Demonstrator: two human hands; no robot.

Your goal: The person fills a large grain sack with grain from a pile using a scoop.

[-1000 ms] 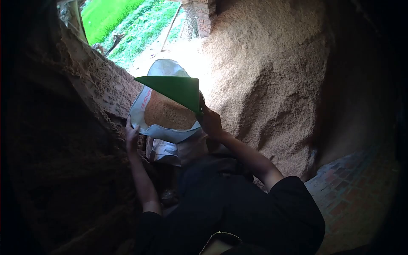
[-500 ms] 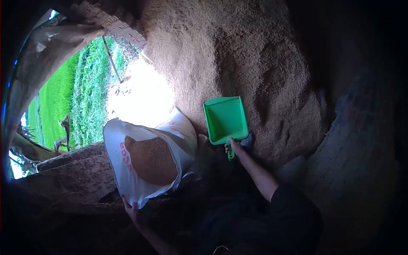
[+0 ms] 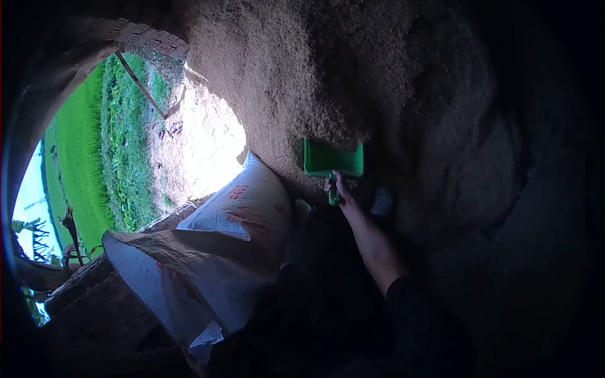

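**While the scoop bites into the heap**

As my right hand [image 3: 337, 186] closes its grip round the short handle of the green scoop [image 3: 334, 160], the pan's front edge is sunk into the foot of the husk heap [image 3: 378, 82], with only its back wall and handle showing. I judge this to be the loading step: the pan is in the pile and not lifted. My left hand [image 3: 194, 364] is only a dim sliver at the bottom edge of the white sack [image 3: 208, 277], and I cannot tell whether that grip is open or closed.

The next move, as I read it, calls for a level lift so nothing spills, then a swing left and down to the sack's mouth, which sags low beside me and wants holding wide.

A second sack with red print [image 3: 246, 201] lies between scoop and open sack, right in that path. A small dark object [image 3: 381, 201] sits just beside my wrist; I cannot make out what it is. Beyond, a bright opening shows the green field [image 3: 82, 157] and a leaning stick [image 3: 142, 88], well apart from the work
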